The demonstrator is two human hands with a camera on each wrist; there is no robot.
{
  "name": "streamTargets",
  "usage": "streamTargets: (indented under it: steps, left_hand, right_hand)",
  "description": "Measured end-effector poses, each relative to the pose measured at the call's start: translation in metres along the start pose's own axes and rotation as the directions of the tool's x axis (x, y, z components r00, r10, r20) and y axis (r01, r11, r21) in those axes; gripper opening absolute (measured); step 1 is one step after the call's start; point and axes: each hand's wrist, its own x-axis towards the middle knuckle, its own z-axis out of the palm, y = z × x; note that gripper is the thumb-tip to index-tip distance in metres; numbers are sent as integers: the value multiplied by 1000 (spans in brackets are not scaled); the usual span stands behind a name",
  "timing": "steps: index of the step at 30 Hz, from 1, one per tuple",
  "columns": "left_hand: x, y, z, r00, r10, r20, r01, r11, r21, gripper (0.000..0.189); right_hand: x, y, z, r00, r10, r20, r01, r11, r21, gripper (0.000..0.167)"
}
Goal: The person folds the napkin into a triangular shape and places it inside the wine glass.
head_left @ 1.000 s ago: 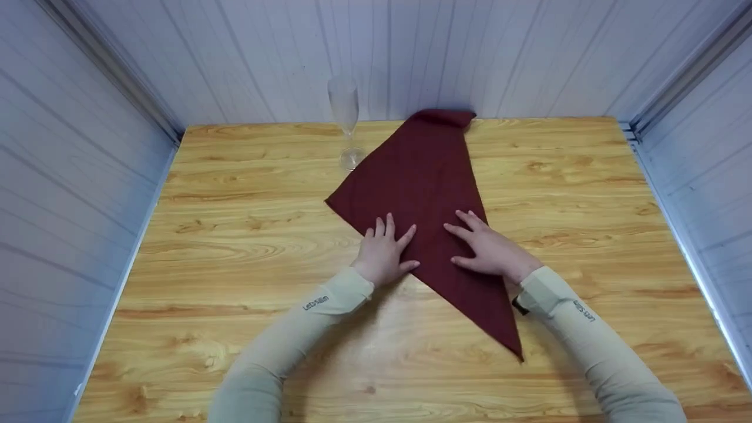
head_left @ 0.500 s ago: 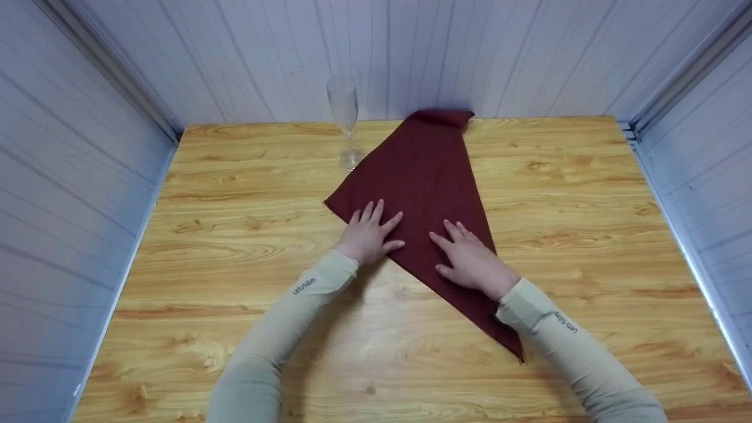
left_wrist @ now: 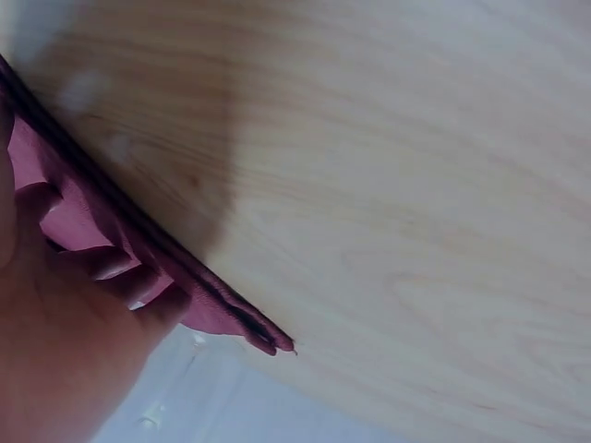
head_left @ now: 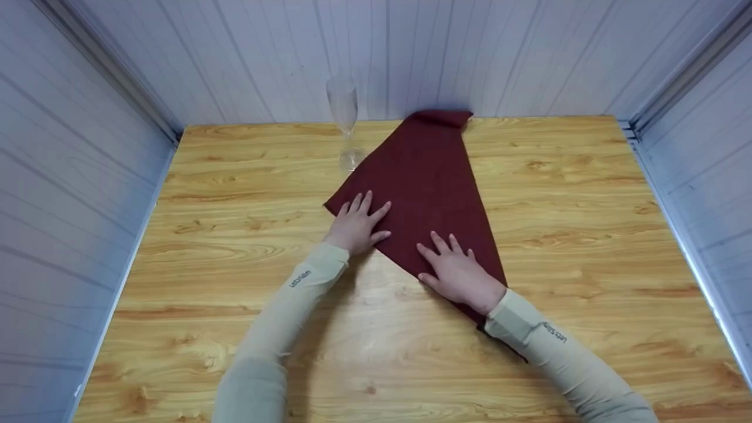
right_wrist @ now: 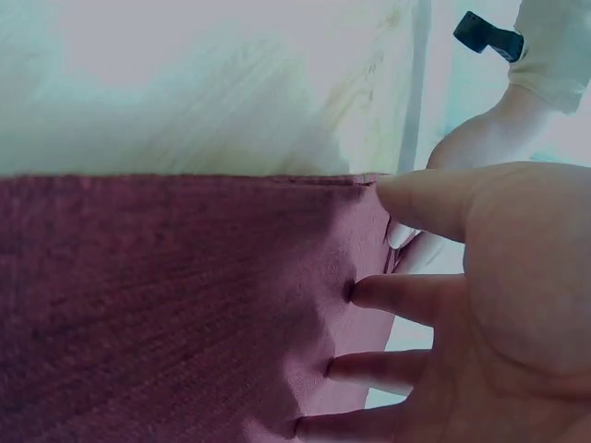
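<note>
A dark red cloth napkin [head_left: 429, 182], folded to a rough triangle, lies on the wooden table; its far corner is turned over against the back wall. Near its left corner my left hand [head_left: 356, 229] rests with spread fingers on the folded edge. My right hand [head_left: 461, 273] presses lower down the cloth, fingers spread, its thumb by the front edge. In the left wrist view the layered edge of the napkin [left_wrist: 212, 286] passes under the fingertips. The right wrist view shows fingertips touching the napkin [right_wrist: 166, 295], with the left hand [right_wrist: 489, 134] beyond.
A clear champagne flute [head_left: 343, 111] stands upright at the back, its foot right beside the napkin's left edge. White panelled walls [head_left: 235, 59] enclose the table [head_left: 235, 258] at the back and both sides. A dark strap-on piece [right_wrist: 489, 37] sits at the left wrist.
My left hand has slid up and left along the napkin's edge toward its left corner. My right hand has moved down and left over the cloth. The flute has stayed put.
</note>
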Motion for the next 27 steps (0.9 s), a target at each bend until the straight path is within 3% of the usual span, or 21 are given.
streamTargets:
  steps: [5, 16, 27]
  left_hand:
    - [-8, 9, 1, 1000, 8, 1, -8, 1000, 23, 67]
    - [-28, 44, 1, 1000, 7, 22, -7, 999, 44, 69]
    - [-47, 81, 1, 1000, -28, -8, 28, 996, 86, 64]
  right_hand:
    - [-7, 10, -1, 1000, 13, 11, -13, 999, 29, 61]
    - [-17, 39, -4, 997, 47, -58, -44, 998, 47, 60]
    - [-15, 72, -16, 995, 1, -97, 7, 997, 79, 52]
